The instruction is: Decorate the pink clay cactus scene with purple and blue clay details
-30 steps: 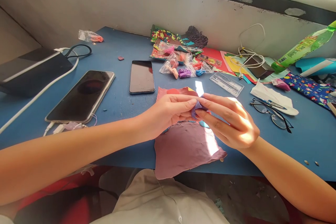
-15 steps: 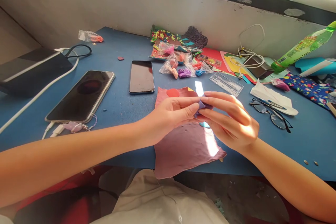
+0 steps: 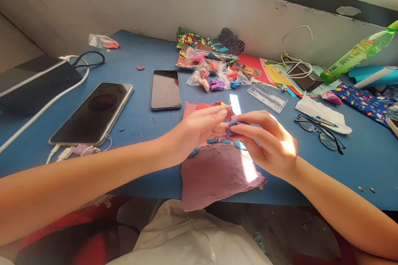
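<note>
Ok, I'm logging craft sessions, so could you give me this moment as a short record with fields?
Surface: blue table
Right hand: fingers holding a soft purple piece
Left hand: fingers at the piece's left side; whether they grip it is unclear
Under the hands: mauve sheet, near edge overhanging the table
On the sheet: small blue pieces
Left of the sheet: two phones, screens dark
Beyond the sheet: small clear bags of coloured lumps
Right of the sheet: glasses; green bottle, tilted

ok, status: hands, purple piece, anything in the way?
Right hand pinching purple piece; left hand alongside, contact unclear. Piece held above mauve sheet. Nothing seen blocking; eyeglasses off right.
</note>
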A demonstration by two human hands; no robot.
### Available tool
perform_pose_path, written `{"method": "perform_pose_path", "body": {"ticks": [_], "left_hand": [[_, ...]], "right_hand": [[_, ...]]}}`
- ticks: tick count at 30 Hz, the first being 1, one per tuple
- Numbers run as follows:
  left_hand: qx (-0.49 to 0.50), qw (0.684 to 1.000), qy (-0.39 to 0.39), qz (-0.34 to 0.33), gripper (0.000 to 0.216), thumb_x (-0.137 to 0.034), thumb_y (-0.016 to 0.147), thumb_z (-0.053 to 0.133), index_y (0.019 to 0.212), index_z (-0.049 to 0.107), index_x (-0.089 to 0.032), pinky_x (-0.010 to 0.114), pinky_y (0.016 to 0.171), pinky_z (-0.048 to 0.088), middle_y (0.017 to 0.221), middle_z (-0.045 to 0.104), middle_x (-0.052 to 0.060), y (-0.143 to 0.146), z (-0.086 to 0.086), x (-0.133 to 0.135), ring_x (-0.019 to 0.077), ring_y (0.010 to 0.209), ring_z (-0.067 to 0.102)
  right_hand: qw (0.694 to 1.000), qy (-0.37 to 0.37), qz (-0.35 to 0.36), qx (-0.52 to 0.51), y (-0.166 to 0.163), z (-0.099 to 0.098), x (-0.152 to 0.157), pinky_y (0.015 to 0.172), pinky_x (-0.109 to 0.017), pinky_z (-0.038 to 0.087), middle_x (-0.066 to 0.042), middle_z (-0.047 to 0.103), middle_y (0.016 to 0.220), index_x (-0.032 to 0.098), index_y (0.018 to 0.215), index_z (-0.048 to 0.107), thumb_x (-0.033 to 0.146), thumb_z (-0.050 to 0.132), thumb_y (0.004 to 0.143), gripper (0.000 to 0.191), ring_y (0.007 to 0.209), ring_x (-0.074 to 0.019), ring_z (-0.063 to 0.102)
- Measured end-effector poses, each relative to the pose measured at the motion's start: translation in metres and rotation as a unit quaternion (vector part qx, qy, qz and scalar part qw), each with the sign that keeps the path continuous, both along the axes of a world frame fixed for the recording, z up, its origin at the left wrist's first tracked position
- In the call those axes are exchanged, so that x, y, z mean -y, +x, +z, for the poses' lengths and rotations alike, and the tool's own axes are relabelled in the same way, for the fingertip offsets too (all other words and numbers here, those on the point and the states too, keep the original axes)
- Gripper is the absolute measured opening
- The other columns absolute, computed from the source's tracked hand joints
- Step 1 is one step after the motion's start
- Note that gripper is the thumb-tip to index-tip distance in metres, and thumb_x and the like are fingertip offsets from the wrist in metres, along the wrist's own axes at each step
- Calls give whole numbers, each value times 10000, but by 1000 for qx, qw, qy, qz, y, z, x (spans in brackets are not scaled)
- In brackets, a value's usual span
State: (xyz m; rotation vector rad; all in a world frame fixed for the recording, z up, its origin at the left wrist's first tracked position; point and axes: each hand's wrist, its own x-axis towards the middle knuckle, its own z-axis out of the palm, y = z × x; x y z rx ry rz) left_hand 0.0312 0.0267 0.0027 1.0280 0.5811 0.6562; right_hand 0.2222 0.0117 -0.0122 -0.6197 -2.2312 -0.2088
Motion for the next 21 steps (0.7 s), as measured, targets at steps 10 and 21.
{"method": "perform_pose_path", "body": {"ticks": [10, 21], "left_hand": [[-115, 989, -45, 85, 236, -346, 891, 471, 999, 549, -152, 312, 742, 450, 951, 698, 112, 3, 0, -7, 216, 897, 650], [-122, 992, -2, 42, 176, -315, 846, 505, 864, 592, -163, 244, 582, 390, 817, 650, 34, 2, -3, -5, 144, 750, 604]], "right_hand": [[999, 33, -39, -4, 3, 6, 6, 616, -260, 545, -61, 662, 916, 208, 1032, 635, 10, 582, 810, 302, 746, -132, 645], [998, -1, -40, -41, -1, 5, 4, 564, -214, 513, -3, 640, 738, 200, 923, 616, 47, 571, 845, 178, 618, -89, 593]]}}
